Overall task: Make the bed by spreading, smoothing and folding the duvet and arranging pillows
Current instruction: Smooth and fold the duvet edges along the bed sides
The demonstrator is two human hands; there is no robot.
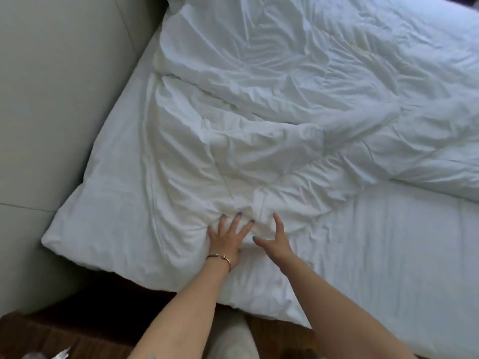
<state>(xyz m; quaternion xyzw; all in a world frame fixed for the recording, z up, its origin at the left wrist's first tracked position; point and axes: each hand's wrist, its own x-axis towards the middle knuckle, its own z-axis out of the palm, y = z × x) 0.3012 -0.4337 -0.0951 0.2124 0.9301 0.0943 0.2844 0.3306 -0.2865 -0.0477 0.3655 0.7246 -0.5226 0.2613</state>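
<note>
The white duvet [233, 120] lay rumpled across the bed, bunched in deep creases toward the headboard [59, 99], which ran grey and padded along one side of it. One corner of the duvet reached out close to the headboard and over the near edge of the mattress, while the bulk of it stretched away from the headboard to the far side. Farther from the headboard, a strip of bare white sheet [388, 255] showed below the duvet's edge. The left hand [225, 240] pressed flat on the duvet near its near edge, fingers spread wide and straight, gripping nothing; a thin bracelet [220, 259] sat on that wrist. The right hand [276, 239] lay just beside the left, on the side away from the headboard, its fingers also extended, the thumb pointing toward the left hand and the fingertips touching the cloth where creases gathered; it too had hold of nothing. Between the two hands the fabric puckered into a small ridge. Both forearms reached in from the near edge of the bed. Below the mattress, dark wooden floor [77, 330] showed beside the foot of the headboard, and part of the person's pale clothing [230, 338] was visible between the forearms.
</note>
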